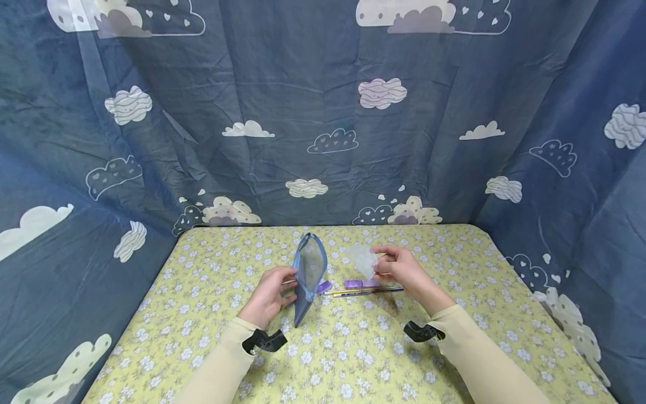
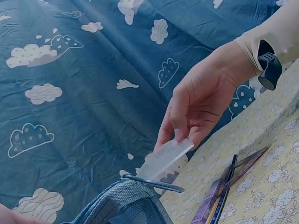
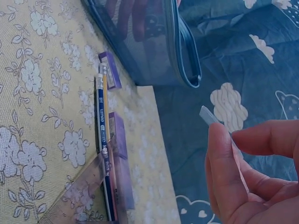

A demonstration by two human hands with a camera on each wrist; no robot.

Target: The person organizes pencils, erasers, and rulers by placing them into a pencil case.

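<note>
My left hand point(image 1: 270, 294) holds a blue mesh zip pouch point(image 1: 311, 264) upright by its near left side. The pouch's zipped mouth gapes, and some of the fingers show through the mesh in the right wrist view. Between thumb and fingertips my right hand point(image 1: 401, 272) pinches a thin translucent plastic piece point(image 1: 362, 259), raised above the table to the right of the pouch. It looks flat with a straight edge in the left wrist view point(image 2: 166, 158); its exact kind is unclear. Pencils point(image 3: 102, 121) lie on the table between the hands, alongside purple blocks point(image 3: 119, 135).
A clear set square point(image 3: 77, 196) lies under the right hand, partly overlapping the pencils. Another small purple block point(image 1: 324, 287) sits beside the pouch. The table wears a yellow floral cloth point(image 1: 333, 359). Behind and at the sides hangs a blue cloud-patterned curtain point(image 1: 282, 168).
</note>
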